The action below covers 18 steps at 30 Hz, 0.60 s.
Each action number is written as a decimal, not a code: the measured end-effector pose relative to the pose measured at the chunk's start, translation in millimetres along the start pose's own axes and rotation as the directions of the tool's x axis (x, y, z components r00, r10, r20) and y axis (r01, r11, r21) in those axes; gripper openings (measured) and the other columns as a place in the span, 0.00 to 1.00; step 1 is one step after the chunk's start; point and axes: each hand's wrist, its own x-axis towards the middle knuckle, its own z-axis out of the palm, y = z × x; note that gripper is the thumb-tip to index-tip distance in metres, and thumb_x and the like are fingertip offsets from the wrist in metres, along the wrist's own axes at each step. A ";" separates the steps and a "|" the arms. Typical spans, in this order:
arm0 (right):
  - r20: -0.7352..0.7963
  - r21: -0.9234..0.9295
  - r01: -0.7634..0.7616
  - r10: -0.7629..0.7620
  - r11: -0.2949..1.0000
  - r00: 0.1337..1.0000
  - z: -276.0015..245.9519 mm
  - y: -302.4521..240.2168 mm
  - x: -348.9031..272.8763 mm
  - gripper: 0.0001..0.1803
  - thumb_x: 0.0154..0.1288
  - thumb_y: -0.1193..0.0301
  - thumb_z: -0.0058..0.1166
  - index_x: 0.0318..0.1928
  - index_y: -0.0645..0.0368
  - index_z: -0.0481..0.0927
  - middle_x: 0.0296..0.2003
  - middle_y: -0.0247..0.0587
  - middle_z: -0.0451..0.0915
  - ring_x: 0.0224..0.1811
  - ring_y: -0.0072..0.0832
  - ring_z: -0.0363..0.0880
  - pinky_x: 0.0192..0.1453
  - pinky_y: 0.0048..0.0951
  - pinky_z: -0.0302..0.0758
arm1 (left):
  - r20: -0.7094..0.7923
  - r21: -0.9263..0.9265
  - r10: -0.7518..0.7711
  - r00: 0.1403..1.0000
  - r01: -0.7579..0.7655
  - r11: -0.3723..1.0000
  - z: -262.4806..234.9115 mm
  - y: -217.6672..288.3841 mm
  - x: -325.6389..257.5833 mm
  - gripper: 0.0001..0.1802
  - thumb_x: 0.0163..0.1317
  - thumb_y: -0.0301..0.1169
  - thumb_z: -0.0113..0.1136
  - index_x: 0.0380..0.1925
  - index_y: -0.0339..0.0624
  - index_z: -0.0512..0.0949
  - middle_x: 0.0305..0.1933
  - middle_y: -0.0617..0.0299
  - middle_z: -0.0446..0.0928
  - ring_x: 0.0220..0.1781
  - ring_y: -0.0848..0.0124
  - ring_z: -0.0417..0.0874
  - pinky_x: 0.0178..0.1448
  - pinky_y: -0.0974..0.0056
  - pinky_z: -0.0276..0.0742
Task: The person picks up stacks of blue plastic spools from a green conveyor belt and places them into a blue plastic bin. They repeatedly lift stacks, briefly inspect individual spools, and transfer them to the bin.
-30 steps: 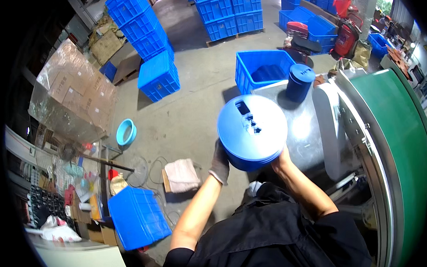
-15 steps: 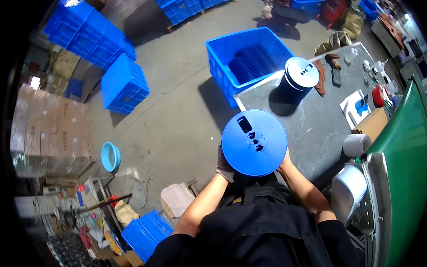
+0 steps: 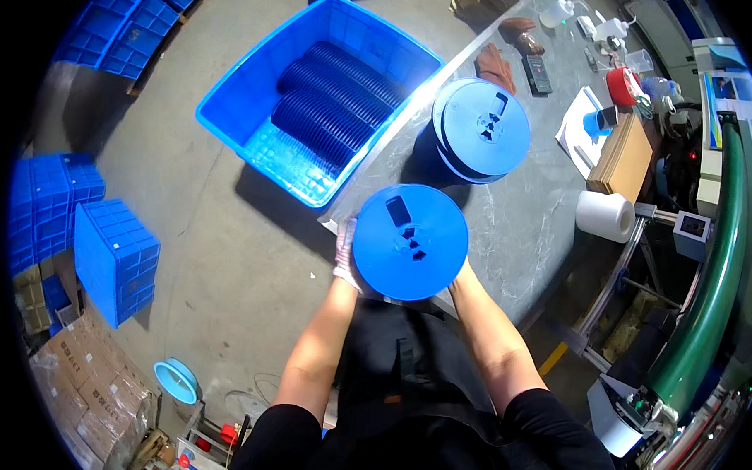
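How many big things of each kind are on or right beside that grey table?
Blue plastic reels outside the bin: 2, the held reel and the reel on the table
Open blue plastic bin of reels: 1
White paper roll: 1
Red tape roll: 1
Total: 5

Head-worn fisheye, steeply downward, close

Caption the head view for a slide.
Both hands, left hand gloved, hold a blue reel at the grey table edge, beside stacked reels.
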 end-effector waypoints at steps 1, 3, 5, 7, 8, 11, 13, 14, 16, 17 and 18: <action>-0.105 0.258 0.000 0.029 0.966 0.994 6.3 0.9 17.0 0.18 0.70 0.61 0.42 0.55 0.54 0.70 0.49 0.43 0.75 0.51 0.36 0.73 0.58 0.40 0.71 | -0.047 0.045 -0.029 0.998 0.031 0.998 -2.1 6.9 14.4 0.30 0.63 0.57 0.46 0.53 0.45 0.68 0.51 0.58 0.74 0.49 0.63 0.76 0.51 0.55 0.75; -0.199 0.090 0.068 -0.049 0.994 0.979 27.1 -3.5 31.7 0.18 0.67 0.60 0.47 0.53 0.54 0.71 0.46 0.41 0.76 0.50 0.35 0.73 0.57 0.39 0.71 | 0.116 0.255 0.020 0.993 -0.049 0.966 -11.6 14.1 44.4 0.32 0.63 0.59 0.43 0.54 0.45 0.69 0.53 0.57 0.73 0.50 0.61 0.75 0.54 0.54 0.74; -0.223 -0.030 0.044 -0.050 0.999 0.974 28.2 -7.4 43.3 0.20 0.60 0.60 0.54 0.51 0.53 0.72 0.44 0.40 0.75 0.50 0.33 0.72 0.56 0.37 0.72 | 0.087 0.207 0.020 0.996 -0.037 0.978 -12.0 20.2 65.3 0.31 0.63 0.58 0.43 0.54 0.46 0.69 0.53 0.57 0.74 0.51 0.62 0.75 0.54 0.55 0.73; -0.176 -0.012 0.076 -0.077 0.997 0.981 26.0 -9.4 54.0 0.21 0.58 0.61 0.54 0.51 0.53 0.71 0.46 0.40 0.74 0.50 0.33 0.72 0.55 0.37 0.71 | 0.058 0.173 0.017 0.998 -0.027 0.984 -9.3 24.6 77.6 0.30 0.63 0.57 0.44 0.54 0.46 0.70 0.53 0.58 0.74 0.51 0.63 0.75 0.55 0.55 0.72; -0.150 -0.001 0.091 -0.090 0.996 0.985 25.1 -11.7 58.6 0.21 0.58 0.62 0.55 0.51 0.53 0.71 0.48 0.40 0.74 0.50 0.34 0.71 0.55 0.37 0.71 | 0.045 0.163 0.017 0.999 -0.024 0.986 -9.7 25.7 82.4 0.30 0.63 0.56 0.44 0.54 0.46 0.70 0.53 0.58 0.74 0.51 0.63 0.75 0.56 0.56 0.72; -0.157 0.078 -0.008 0.020 0.997 0.987 -3.5 -12.8 63.1 0.24 0.59 0.61 0.54 0.55 0.52 0.70 0.50 0.38 0.73 0.53 0.34 0.69 0.58 0.36 0.68 | 0.020 0.161 0.022 1.000 -0.025 0.987 0.1 32.1 78.1 0.29 0.63 0.55 0.45 0.54 0.46 0.70 0.53 0.59 0.74 0.52 0.64 0.75 0.57 0.57 0.70; -0.254 -0.068 0.107 -0.121 0.992 0.960 19.0 -17.0 38.6 0.27 0.60 0.56 0.53 0.58 0.50 0.68 0.52 0.36 0.72 0.53 0.31 0.68 0.64 0.35 0.60 | -0.016 0.133 0.041 0.999 -0.039 0.990 -4.6 32.2 70.2 0.28 0.64 0.54 0.45 0.54 0.47 0.70 0.53 0.60 0.75 0.52 0.64 0.74 0.58 0.57 0.69; -0.289 -0.147 0.079 -0.119 0.986 0.950 6.7 -20.3 27.5 0.28 0.61 0.53 0.53 0.59 0.48 0.68 0.53 0.35 0.71 0.52 0.28 0.68 0.65 0.35 0.56 | -0.039 0.110 0.043 0.998 -0.039 0.993 0.8 31.4 61.3 0.28 0.64 0.54 0.45 0.54 0.47 0.71 0.53 0.60 0.75 0.52 0.65 0.74 0.58 0.57 0.69; -0.381 -0.224 0.058 -0.142 0.973 0.914 9.7 -21.8 -16.7 0.28 0.61 0.51 0.53 0.59 0.48 0.68 0.52 0.33 0.72 0.51 0.24 0.68 0.64 0.35 0.54 | -0.179 0.073 0.103 0.978 -0.091 0.993 -7.3 27.6 40.0 0.27 0.64 0.53 0.45 0.54 0.47 0.71 0.53 0.61 0.75 0.52 0.65 0.74 0.59 0.58 0.68; -0.361 -0.267 0.009 -0.109 0.964 0.926 -3.8 -22.5 -40.4 0.28 0.62 0.52 0.52 0.60 0.47 0.68 0.54 0.32 0.72 0.53 0.25 0.69 0.62 0.38 0.57 | -0.282 0.138 0.197 0.939 -0.164 0.977 -5.3 19.9 24.1 0.26 0.64 0.52 0.46 0.54 0.47 0.71 0.53 0.61 0.75 0.53 0.65 0.74 0.60 0.58 0.67; -0.346 -0.312 -0.031 -0.083 0.950 0.934 -27.2 -22.0 -64.7 0.28 0.62 0.53 0.52 0.61 0.47 0.67 0.57 0.31 0.72 0.55 0.26 0.70 0.60 0.41 0.61 | -0.420 0.414 0.441 0.793 -0.265 0.871 -4.0 3.2 6.7 0.28 0.63 0.54 0.46 0.54 0.47 0.72 0.55 0.62 0.74 0.58 0.67 0.69 0.65 0.59 0.57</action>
